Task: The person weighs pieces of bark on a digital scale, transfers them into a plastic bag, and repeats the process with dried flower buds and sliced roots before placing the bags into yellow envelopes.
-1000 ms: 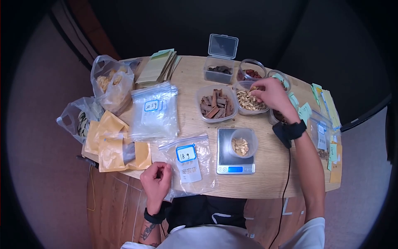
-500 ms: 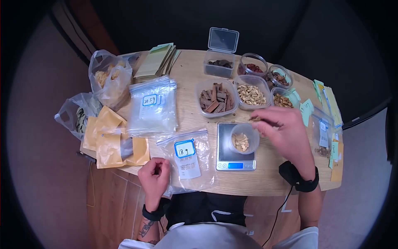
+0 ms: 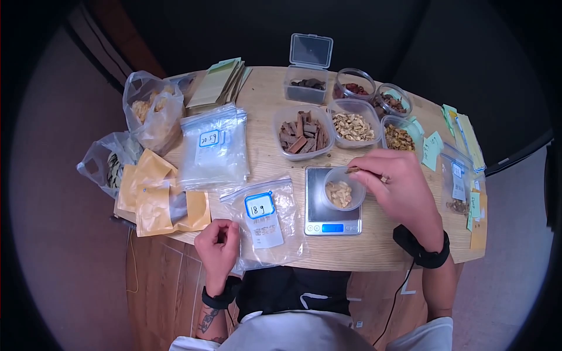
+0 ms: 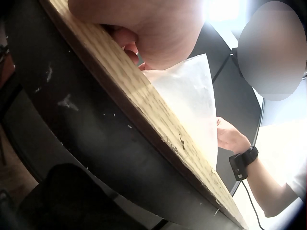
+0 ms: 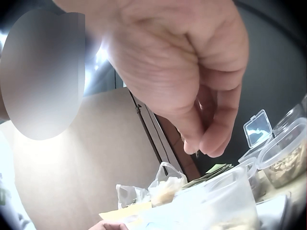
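Note:
My right hand (image 3: pixel 405 188) pinches some small dried herb pieces (image 3: pixel 353 169) between thumb and fingers, over the rim of a clear plastic cup (image 3: pixel 329 182). Pale dried slices (image 3: pixel 339 194) lie in the cup, which stands on a digital scale (image 3: pixel 314 212) with a lit blue display. At the front edge of the table, my left hand (image 3: pixel 216 245) rests loosely curled with nothing visible in it. Beside it lies a clear zip bag (image 3: pixel 291 231) labelled "18 g". The right wrist view shows the pinching fingertips (image 5: pixel 214 143) above the cup.
Behind the scale stand tubs of bark strips (image 3: pixel 303 139), pale slices (image 3: pixel 352 127) and yellowish-brown pieces (image 3: pixel 400 139), with further containers at the back. Stacked zip bags (image 3: pixel 213 155), brown paper packets (image 3: pixel 153 202) and plastic bags (image 3: pixel 153 120) fill the left side.
My right hand has moved from the tub of pale slices toward me and over the cup on the scale, carrying the pinched pieces. The left hand has stayed nearly still.

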A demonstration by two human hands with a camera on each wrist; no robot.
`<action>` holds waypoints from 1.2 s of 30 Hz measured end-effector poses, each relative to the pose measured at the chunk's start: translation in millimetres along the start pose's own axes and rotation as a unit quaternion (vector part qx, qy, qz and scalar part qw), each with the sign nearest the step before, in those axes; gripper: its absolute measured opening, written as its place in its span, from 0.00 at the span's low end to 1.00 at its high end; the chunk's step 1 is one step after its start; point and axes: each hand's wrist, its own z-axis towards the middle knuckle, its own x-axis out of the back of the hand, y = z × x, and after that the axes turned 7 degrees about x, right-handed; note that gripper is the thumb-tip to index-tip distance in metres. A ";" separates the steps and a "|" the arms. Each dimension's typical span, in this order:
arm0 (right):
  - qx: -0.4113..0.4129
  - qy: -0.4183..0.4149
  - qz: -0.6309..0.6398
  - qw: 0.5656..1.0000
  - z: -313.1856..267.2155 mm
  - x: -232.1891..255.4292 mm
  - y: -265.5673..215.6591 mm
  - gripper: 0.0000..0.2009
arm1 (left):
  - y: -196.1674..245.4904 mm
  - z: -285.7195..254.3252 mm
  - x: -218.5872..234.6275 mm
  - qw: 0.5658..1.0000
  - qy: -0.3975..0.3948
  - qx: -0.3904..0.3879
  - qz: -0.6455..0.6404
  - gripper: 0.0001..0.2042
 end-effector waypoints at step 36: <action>-0.071 -0.010 -0.178 0.981 60.5 -1.4 136.7 0.18 | 2.6 0.2 -0.3 1.000 -0.003 0.006 0.000 0.07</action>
